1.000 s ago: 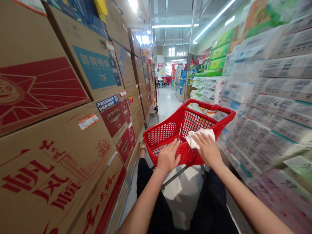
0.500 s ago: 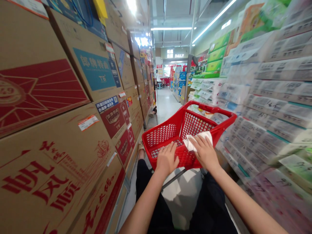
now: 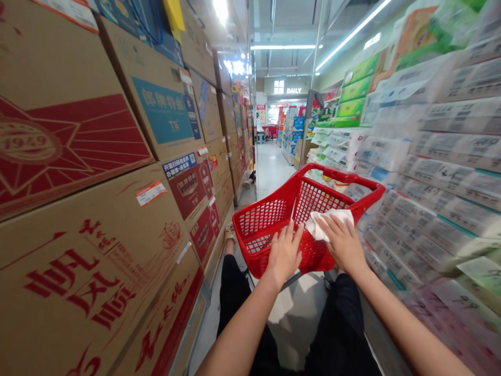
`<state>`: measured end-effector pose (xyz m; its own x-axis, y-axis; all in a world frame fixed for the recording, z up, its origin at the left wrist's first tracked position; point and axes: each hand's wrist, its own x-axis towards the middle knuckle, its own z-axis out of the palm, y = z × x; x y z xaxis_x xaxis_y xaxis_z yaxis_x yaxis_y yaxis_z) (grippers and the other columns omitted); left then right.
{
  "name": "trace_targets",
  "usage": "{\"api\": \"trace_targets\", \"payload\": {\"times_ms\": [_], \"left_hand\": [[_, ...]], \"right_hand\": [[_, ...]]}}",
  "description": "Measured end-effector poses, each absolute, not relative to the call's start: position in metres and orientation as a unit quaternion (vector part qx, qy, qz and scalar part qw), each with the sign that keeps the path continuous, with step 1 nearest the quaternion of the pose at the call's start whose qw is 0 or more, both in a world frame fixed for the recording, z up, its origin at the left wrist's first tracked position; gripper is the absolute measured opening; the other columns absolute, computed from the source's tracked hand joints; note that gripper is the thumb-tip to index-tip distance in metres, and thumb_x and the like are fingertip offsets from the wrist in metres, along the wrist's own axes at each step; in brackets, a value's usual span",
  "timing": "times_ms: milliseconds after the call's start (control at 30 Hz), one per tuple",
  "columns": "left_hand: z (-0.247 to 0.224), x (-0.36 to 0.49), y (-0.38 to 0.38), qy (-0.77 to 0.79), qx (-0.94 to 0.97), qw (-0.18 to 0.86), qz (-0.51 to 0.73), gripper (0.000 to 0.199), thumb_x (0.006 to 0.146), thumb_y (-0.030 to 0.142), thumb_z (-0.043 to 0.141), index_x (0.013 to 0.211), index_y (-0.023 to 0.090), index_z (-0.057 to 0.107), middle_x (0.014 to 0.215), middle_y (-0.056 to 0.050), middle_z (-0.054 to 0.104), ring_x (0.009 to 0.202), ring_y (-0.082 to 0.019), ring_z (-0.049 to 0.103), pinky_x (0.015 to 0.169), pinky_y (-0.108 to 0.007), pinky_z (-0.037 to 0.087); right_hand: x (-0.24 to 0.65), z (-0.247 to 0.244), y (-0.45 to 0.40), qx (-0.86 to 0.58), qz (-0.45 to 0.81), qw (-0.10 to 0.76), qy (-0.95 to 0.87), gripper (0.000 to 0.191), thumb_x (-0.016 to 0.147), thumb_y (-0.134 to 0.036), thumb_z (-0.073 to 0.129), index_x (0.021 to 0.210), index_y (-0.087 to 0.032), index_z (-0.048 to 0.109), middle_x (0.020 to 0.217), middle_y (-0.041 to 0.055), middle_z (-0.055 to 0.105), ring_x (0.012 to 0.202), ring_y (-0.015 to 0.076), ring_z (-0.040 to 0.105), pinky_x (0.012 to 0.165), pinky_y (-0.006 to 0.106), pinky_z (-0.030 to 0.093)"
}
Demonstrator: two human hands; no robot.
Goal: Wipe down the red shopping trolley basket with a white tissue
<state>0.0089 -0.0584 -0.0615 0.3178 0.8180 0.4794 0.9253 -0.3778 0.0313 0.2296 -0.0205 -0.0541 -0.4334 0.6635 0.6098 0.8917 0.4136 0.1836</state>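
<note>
A red plastic shopping cart (image 3: 261,215) with mesh basket walls stands in front of my legs. My right hand (image 3: 346,245) lies over a white cloth (image 3: 318,227), pressing it against the basket's near side; the cloth's edges show around the fingers. Beside it, my left hand (image 3: 285,251) is at the near rim, holding nothing, with its fingers stretched out and apart. Whether the left palm touches the rim or hovers over it, I cannot tell. Through the mesh, no goods show inside the basket.
Stacked cardboard cartons (image 3: 94,245) wall the left side. Piles of wrapped tissue packs (image 3: 442,172) line the right, close to the cart. A grey post-like part (image 3: 310,125) rises beyond the cart. The pale floor (image 3: 270,162) runs along the aisle toward distant shelves.
My left hand has shifted right along the rim, nearer my right hand. The right hand and cloth have slid slightly right. The whole scene sits a little further right in view.
</note>
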Motion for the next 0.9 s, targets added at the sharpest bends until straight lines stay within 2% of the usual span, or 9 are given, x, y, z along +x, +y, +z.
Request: {"api": "trace_targets", "payload": {"times_ms": [100, 167, 300, 433, 567, 667, 900], "left_hand": [[-0.064, 0.01, -0.059, -0.546, -0.802, 0.128, -0.208, 0.083, 0.091, 0.033, 0.064, 0.162, 0.024, 0.024, 0.168, -0.014, 0.029, 0.141, -0.034, 0.048, 0.111, -0.049, 0.045], [-0.065, 0.008, -0.059, -0.537, -0.807, 0.126, -0.21, 0.08, 0.092, 0.033, 0.062, 0.162, 0.025, 0.025, 0.168, -0.014, 0.03, 0.139, -0.032, 0.05, 0.111, -0.048, 0.045], [-0.065, 0.004, -0.06, -0.508, -0.823, 0.117, -0.226, 0.078, 0.094, 0.035, 0.059, 0.163, 0.025, 0.024, 0.169, -0.01, 0.029, 0.142, -0.029, 0.048, 0.115, -0.044, 0.043], [-0.066, 0.004, -0.059, -0.498, -0.827, 0.101, -0.241, 0.076, 0.093, 0.036, 0.057, 0.162, 0.025, 0.026, 0.168, -0.008, 0.03, 0.146, -0.027, 0.044, 0.117, -0.044, 0.041], [-0.068, 0.005, -0.058, -0.498, -0.825, 0.098, -0.249, 0.077, 0.091, 0.035, 0.058, 0.161, 0.025, 0.028, 0.168, -0.007, 0.03, 0.147, -0.027, 0.042, 0.119, -0.045, 0.039], [-0.069, 0.004, -0.059, -0.497, -0.826, 0.099, -0.246, 0.077, 0.091, 0.035, 0.058, 0.161, 0.025, 0.028, 0.169, -0.006, 0.03, 0.147, -0.028, 0.043, 0.119, -0.045, 0.04], [-0.068, 0.007, -0.059, -0.5, -0.823, 0.097, -0.25, 0.078, 0.091, 0.035, 0.059, 0.162, 0.024, 0.028, 0.169, -0.005, 0.028, 0.148, -0.026, 0.041, 0.119, -0.044, 0.04]], "right_hand": [[0.222, -0.06, -0.031, -0.454, -0.243, 0.216, -0.83, 0.081, 0.089, -0.011, 0.05, 0.164, -0.026, 0.023, 0.165, 0.0042, 0.039, 0.154, 0.0257, 0.028, 0.126, 0.053, 0.021], [0.227, -0.059, -0.032, -0.43, -0.244, 0.201, -0.846, 0.083, 0.089, -0.011, 0.05, 0.164, -0.029, 0.02, 0.166, 0.0023, 0.036, 0.155, 0.0247, 0.027, 0.127, 0.053, 0.019], [0.262, -0.045, -0.017, -0.453, -0.269, 0.203, -0.825, 0.082, 0.09, -0.012, 0.047, 0.164, -0.032, 0.018, 0.164, 0.0021, 0.04, 0.152, 0.0247, 0.033, 0.127, 0.056, 0.018], [0.274, -0.04, -0.007, -0.506, -0.276, 0.218, -0.788, 0.08, 0.091, -0.014, 0.048, 0.164, -0.031, 0.022, 0.163, 0.0043, 0.042, 0.151, 0.0269, 0.035, 0.125, 0.057, 0.022], [0.256, -0.05, -0.017, -0.468, -0.264, 0.204, -0.818, 0.084, 0.089, -0.012, 0.048, 0.165, -0.03, 0.017, 0.165, 0.0035, 0.037, 0.154, 0.0258, 0.03, 0.125, 0.054, 0.022], [0.263, -0.047, -0.015, -0.449, -0.265, 0.193, -0.831, 0.084, 0.091, -0.012, 0.047, 0.165, -0.032, 0.013, 0.165, 0.0016, 0.039, 0.153, 0.0244, 0.033, 0.126, 0.055, 0.019], [0.301, -0.027, 0.013, -0.52, -0.295, 0.212, -0.773, 0.074, 0.094, -0.02, 0.047, 0.164, -0.03, 0.024, 0.159, 0.0066, 0.047, 0.149, 0.0301, 0.039, 0.123, 0.06, 0.023]]}}
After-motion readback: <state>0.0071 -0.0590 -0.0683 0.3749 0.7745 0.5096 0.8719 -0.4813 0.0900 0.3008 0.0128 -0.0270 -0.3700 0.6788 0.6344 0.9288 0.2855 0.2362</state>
